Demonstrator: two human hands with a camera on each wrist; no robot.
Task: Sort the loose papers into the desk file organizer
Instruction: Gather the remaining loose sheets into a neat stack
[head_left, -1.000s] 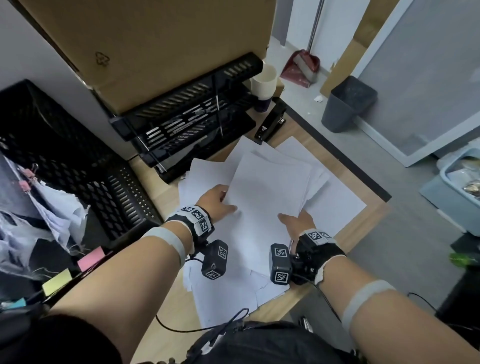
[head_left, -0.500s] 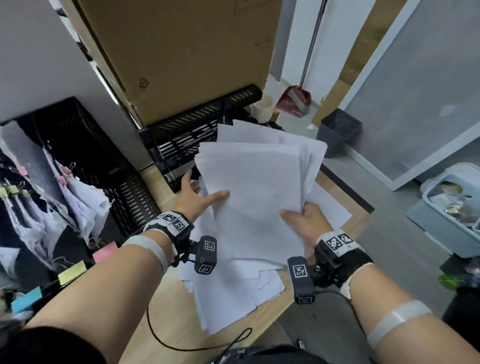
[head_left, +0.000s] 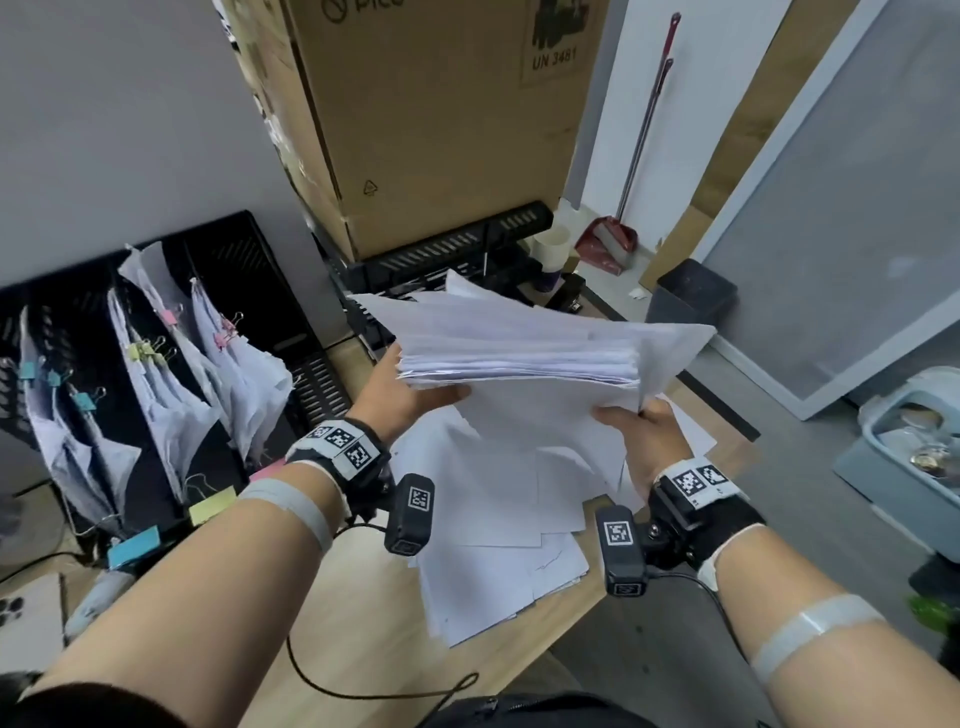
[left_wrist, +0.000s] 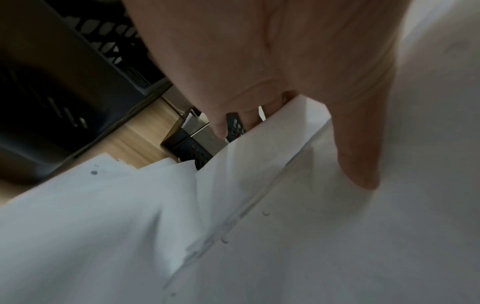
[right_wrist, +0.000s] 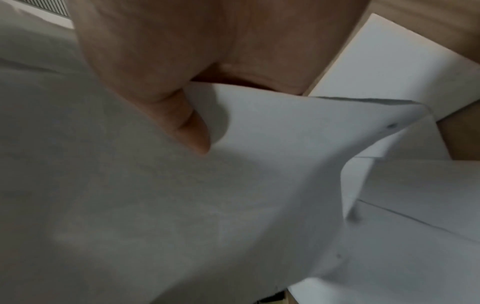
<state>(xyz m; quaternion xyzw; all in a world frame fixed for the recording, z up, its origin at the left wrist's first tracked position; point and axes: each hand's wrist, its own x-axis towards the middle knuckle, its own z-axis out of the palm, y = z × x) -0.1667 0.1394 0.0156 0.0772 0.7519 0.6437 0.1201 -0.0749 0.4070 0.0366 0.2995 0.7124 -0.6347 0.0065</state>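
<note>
A thick stack of white papers (head_left: 524, 353) hangs in the air above the desk, held between both hands. My left hand (head_left: 410, 395) grips its near left corner, thumb on top of the sheets (left_wrist: 311, 205) and fingers underneath. My right hand (head_left: 636, 431) pinches the near right corner, thumb (right_wrist: 192, 135) pressed on the paper (right_wrist: 155, 205). More loose white sheets (head_left: 498, 545) lie spread on the wooden desk below. A black upright file organizer (head_left: 171, 374) stands at the left, its slots holding clipped paper bundles. Black stacked letter trays (head_left: 457, 260) sit behind the lifted stack.
A large cardboard box (head_left: 431, 119) rests on the letter trays. Coloured sticky notes (head_left: 210, 506) mark the organizer's front. A paper cup (head_left: 553, 254) stands at the desk's far corner. Beyond the desk edge are a dark bin (head_left: 691, 296), a dustpan and a blue tub (head_left: 914, 457).
Both hands have lifted the paper stack off the desk, up and towards the far side; it went from lying flat to hanging in the air, seen edge-on. The head view has tilted upward.
</note>
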